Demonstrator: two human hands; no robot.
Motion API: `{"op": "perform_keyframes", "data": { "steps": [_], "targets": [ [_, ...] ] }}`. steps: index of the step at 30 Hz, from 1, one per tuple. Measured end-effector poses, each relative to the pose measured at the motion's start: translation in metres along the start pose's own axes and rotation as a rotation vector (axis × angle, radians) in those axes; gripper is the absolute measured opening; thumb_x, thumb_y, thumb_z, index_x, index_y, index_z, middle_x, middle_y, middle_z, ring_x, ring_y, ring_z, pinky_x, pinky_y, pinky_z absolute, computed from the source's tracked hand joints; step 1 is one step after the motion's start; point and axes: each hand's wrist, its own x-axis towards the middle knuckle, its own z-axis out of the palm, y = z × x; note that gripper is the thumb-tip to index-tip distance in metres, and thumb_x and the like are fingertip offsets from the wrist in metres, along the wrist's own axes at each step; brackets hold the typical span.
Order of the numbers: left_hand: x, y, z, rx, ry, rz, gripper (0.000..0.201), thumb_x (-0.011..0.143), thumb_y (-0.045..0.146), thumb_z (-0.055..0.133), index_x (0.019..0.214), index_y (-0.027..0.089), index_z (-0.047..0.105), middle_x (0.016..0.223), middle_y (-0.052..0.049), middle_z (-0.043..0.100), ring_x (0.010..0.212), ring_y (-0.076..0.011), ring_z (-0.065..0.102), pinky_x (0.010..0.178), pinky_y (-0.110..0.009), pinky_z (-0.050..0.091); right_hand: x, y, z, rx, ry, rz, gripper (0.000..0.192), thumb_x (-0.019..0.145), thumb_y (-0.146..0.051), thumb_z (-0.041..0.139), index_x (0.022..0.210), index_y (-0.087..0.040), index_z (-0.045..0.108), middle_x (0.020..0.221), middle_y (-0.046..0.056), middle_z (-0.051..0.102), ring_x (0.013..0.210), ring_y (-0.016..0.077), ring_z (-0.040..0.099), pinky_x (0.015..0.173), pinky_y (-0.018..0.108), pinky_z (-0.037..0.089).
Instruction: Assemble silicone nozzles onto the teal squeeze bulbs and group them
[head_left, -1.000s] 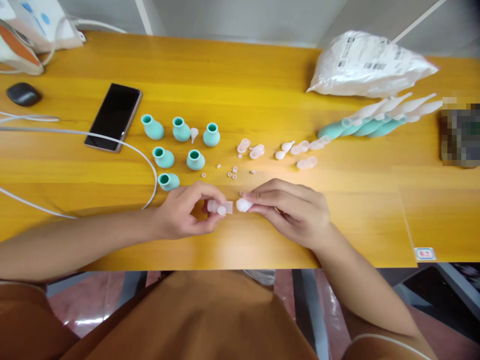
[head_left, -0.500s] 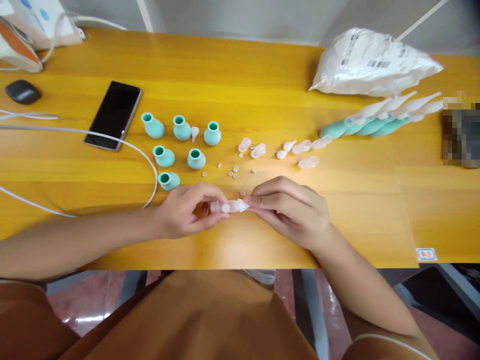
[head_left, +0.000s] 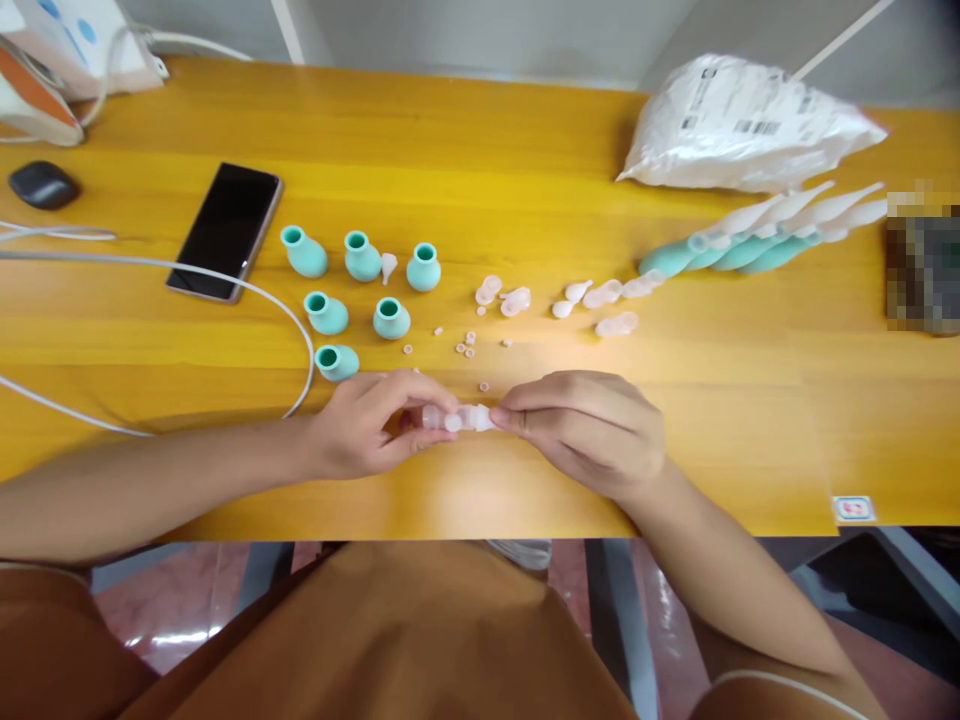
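Between thumb and fingers, my left hand (head_left: 382, 425) grips a translucent plastic tube piece (head_left: 452, 420) held level above the table's front part. My right hand (head_left: 589, 430) pinches a white pointed nozzle tip (head_left: 482, 418) at the tube's right end; its point is hidden by the fingers. Just beyond the hands lie several tiny rings, one small ring (head_left: 484, 387) being closest. Farther back are clear tube pieces (head_left: 516, 301) and small white teardrop tips (head_left: 562, 310). Several teal squeeze bulbs (head_left: 391, 318) stand or lean to the left, with a white funnel-shaped tip (head_left: 388, 267) among them.
At the right, teal bulbs with long white nozzles (head_left: 750, 240) lie in a row before a white plastic bag (head_left: 750, 125). On the left are a phone (head_left: 225, 230), a black mouse (head_left: 43, 185) and a looping white cable (head_left: 289, 320). A small sticker (head_left: 853, 509) marks the table's front edge.
My right hand has turned slightly, its knuckles lower and its fingers closer together around the nozzle tip. My left hand stays nearly where it was, still gripping the tube piece.
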Motion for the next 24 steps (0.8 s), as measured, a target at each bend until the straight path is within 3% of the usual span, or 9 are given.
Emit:
{"op": "perform_keyframes", "data": {
  "steps": [12,24],
  "targets": [
    [-0.002,0.000,0.002,-0.019,0.026,0.018,0.018,0.110,0.032,0.079,0.122,0.021,0.071,0.096,-0.003,0.086,0.063,-0.0083,0.074,0.059,-0.017,0.056,0.000,-0.001,0.005,0.101,0.000,0.103,0.013,0.103,-0.010,0.081,0.111,-0.020,0.079,0.101,0.005,0.083,0.084,0.0154,0.081,0.072,0.026,0.067],
    [-0.007,-0.009,0.002,-0.133,-0.040,-0.062,0.013,0.109,0.030,0.079,0.118,0.021,0.074,0.112,-0.011,0.090,0.067,-0.0106,0.079,0.059,-0.020,0.060,-0.002,-0.003,0.015,0.297,0.018,0.262,0.007,0.104,-0.022,0.084,0.109,-0.020,0.079,0.100,0.006,0.083,0.081,0.0134,0.080,0.070,0.024,0.067]
  ]
}}
